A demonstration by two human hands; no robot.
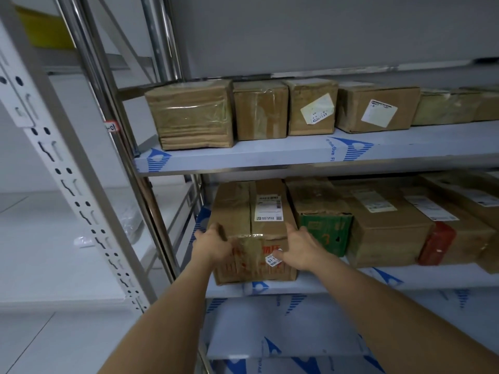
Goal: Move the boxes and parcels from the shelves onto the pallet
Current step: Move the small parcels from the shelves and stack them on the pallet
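A long brown cardboard box with a white shipping label and red print on its front stands at the left end of the middle shelf. My left hand wraps around its front left corner. My right hand lies against its front right corner, fingers on the side next to a green box. Both hands grip the box, which rests on the shelf. No pallet is in view.
More brown boxes and a red parcel fill the middle shelf to the right. The upper shelf carries several taped boxes. A steel post and a white perforated upright stand to the left. The lower shelf holds nothing visible.
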